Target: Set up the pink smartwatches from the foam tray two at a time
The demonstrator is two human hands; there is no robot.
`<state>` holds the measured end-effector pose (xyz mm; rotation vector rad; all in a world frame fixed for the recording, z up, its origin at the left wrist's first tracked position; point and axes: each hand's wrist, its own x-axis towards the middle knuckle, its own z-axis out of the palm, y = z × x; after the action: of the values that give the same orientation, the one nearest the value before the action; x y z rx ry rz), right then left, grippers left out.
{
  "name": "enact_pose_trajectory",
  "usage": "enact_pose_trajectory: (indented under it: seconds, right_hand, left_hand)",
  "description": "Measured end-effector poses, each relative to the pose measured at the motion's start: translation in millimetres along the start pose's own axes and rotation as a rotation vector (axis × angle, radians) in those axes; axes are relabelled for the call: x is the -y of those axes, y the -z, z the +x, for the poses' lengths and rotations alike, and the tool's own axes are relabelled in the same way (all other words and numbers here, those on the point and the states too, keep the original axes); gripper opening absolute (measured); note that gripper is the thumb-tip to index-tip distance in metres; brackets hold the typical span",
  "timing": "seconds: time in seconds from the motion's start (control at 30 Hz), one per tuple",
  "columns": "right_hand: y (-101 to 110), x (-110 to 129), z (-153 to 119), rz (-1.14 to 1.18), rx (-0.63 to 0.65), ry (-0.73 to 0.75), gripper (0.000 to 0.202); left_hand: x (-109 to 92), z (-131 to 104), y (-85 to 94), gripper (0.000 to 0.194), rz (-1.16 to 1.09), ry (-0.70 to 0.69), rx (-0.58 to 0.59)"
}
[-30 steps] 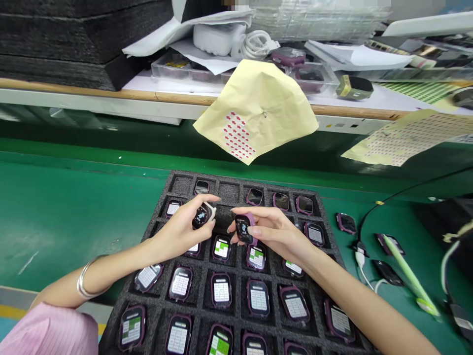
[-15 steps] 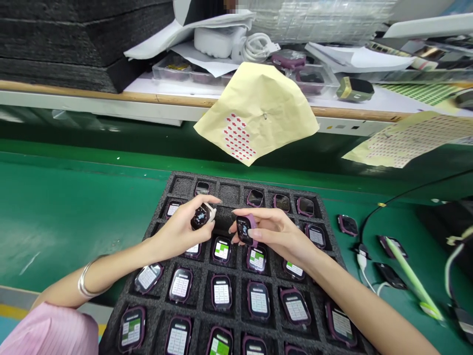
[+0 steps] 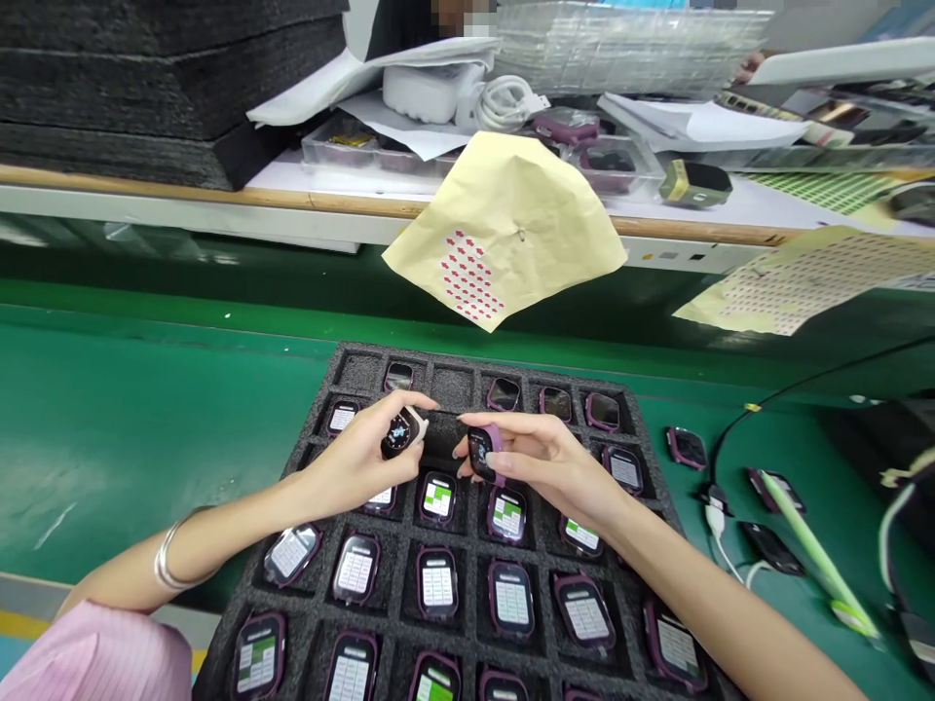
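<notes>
A black foam tray (image 3: 398,526) with square compartments holds several purple-framed watches, such as one with a white and green screen (image 3: 437,497). Over its upper part, my left hand (image 3: 365,450) is closed on a silver-edged watch (image 3: 401,431) with a lit dark screen. My right hand (image 3: 544,458) grips a purple watch (image 3: 481,451), also lit, between thumb and fingers. The two watches are held apart, faces up and tilted. Most watches in the lower rows show white or green grids; those in the top row are dark.
A yellow sheet with red arrow stickers (image 3: 511,229) hangs from the shelf edge (image 3: 343,202). Black foam stacks (image 3: 131,92) stand upper left. On the right lie a loose watch (image 3: 687,447), a green pen (image 3: 810,545) and cables (image 3: 716,521).
The silver-edged watch in my left hand is turned slightly, showing more of its screen. My right hand and the purple watch have barely moved.
</notes>
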<state>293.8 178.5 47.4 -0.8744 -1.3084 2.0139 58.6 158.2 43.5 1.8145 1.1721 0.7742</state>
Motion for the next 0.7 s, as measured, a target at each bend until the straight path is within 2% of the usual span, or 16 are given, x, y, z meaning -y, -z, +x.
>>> enact_pose_trajectory:
  seconds: [0.2, 0.33, 0.43, 0.5, 0.57, 0.63, 0.7]
  right_hand:
    - [2.0, 0.6, 1.3, -0.011, 0.014, 0.005, 0.038]
    - [0.7, 4.7, -1.9, 0.003, 0.033, 0.048, 0.038]
    - [0.2, 5.8, -3.6, 0.003, 0.056, 0.070, 0.037]
    - [0.1, 4.8, -2.8, -0.003, 0.043, 0.047, 0.039]
    - [-0.1, 3.3, -1.2, 0.018, 0.035, -0.005, 0.046]
    - [-0.3, 2.4, 0.3, 0.064, 0.047, -0.057, 0.047]
    - [-0.2, 2.0, 1.0, 0.114, 0.062, -0.081, 0.043]
  left_hand:
    - [-2.2, -2.6, -0.1, 0.031, -0.035, -0.044, -0.011]
    - [-5.4, -6.2, 1.7, 0.037, -0.070, -0.056, -0.036]
    - [-4.3, -6.0, 2.0, 0.032, -0.050, -0.055, -0.048]
    - [-1.8, -4.2, 1.1, 0.032, -0.077, -0.010, -0.047]
    - [0.6, -2.0, -0.1, 0.042, -0.169, 0.064, -0.041]
    - [2.0, 0.0, -0.9, 0.053, -0.311, 0.157, 0.013]
    - [2.4, 1.2, -1.0, 0.056, -0.458, 0.246, 0.091]
